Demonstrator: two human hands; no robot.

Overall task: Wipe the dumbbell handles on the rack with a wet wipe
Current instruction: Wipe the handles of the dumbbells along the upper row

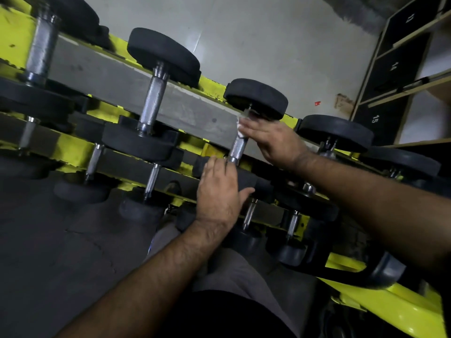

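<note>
Yellow-painted steel dumbbell rack (212,85) runs diagonally across the view, several tiers, loaded with black rubber-headed dumbbells with knurled chrome handles. Right hand (273,142) reaches to the third dumbbell on the top tier (256,97), fingers laid over the upper part of its chrome handle (238,148), pressing a crumpled white wet wipe (240,125) against the metal just under the far black head; wipe mostly hidden under the fingers, only a small white edge shows. Whether the fingers curl fully round the bar, cannot tell. Left hand (219,193) rests flat on the near black head of the same dumbbell, fingers fairly straight, thumb spread out to the side, holding nothing. Neighbouring dumbbell with a longer chrome handle (153,101) sits to the left on the same tier, untouched. Lower tiers carry smaller dumbbells. Dark rubber floor (48,240) below the rack, grey wall (268,45) behind it, plywood cubby shelving with numbered black panels (400,64) at the right.
</note>
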